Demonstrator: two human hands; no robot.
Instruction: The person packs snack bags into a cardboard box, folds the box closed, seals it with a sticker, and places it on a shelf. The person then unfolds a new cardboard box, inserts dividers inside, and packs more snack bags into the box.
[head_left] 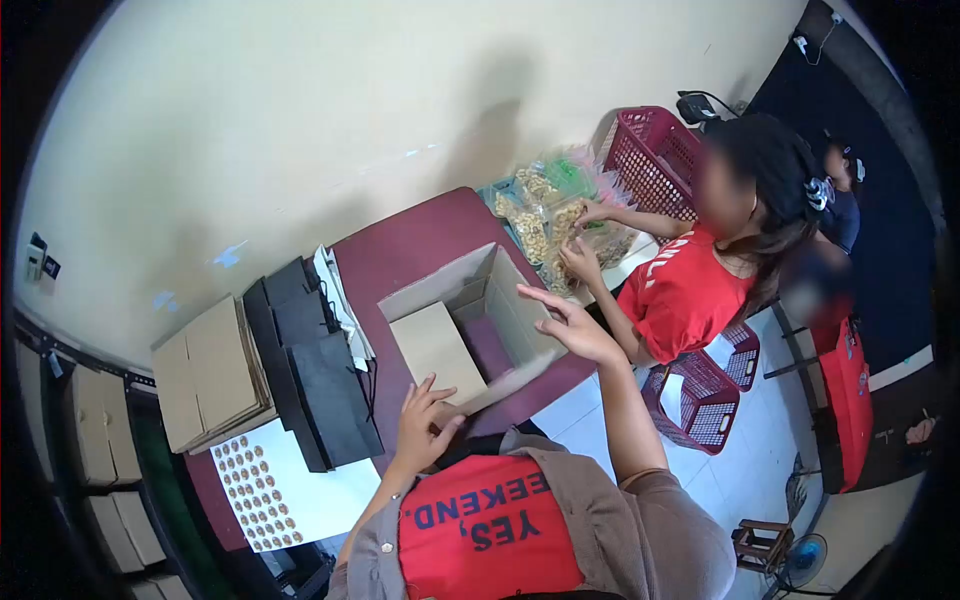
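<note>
With left hand loosely spread at near edge of open cardboard box, right hand flat, wide, by right wall. Between both: box, on table. Could skew if pushed unevenly.

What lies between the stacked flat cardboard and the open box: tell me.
In the head view: black bags, something white, then maroon tabletop up to the open box.
</note>
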